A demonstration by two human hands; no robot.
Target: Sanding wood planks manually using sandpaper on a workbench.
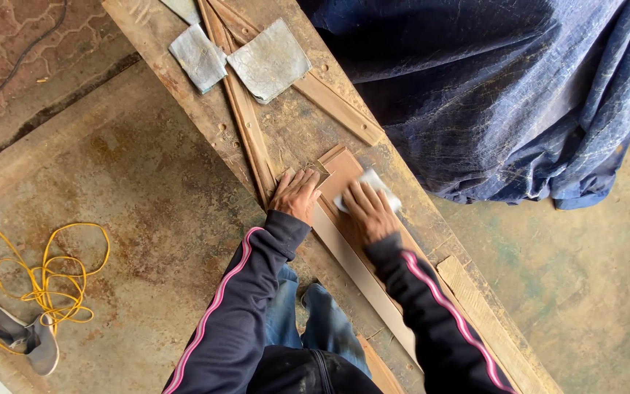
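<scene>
Seen from the head camera, a rough plank table (297, 131) runs diagonally across a stained concrete floor (147, 197), with a crumpled blue tarpaulin (504, 95) heaped along its far side. A long moulded wooden strip (344, 175) lies lengthwise on the table in front of the person. The left hand (297, 195) lies flat, fingers spread, pressing down on the near end of the strip, its grip released and holding nothing. The right hand (368, 211) presses a pale sheet of sandpaper (377, 186) against the strip's face, fingers curled over the sheet. Both arms wear dark sleeves with a pink stripe. Two more grey sandpaper sheets (246, 58) rest at the far end of the table, over two thin wooden battens (246, 117) that cross there. On the floor to the left lie one coiled yellow cord (52, 284) and one grey sandal (16, 335).
</scene>
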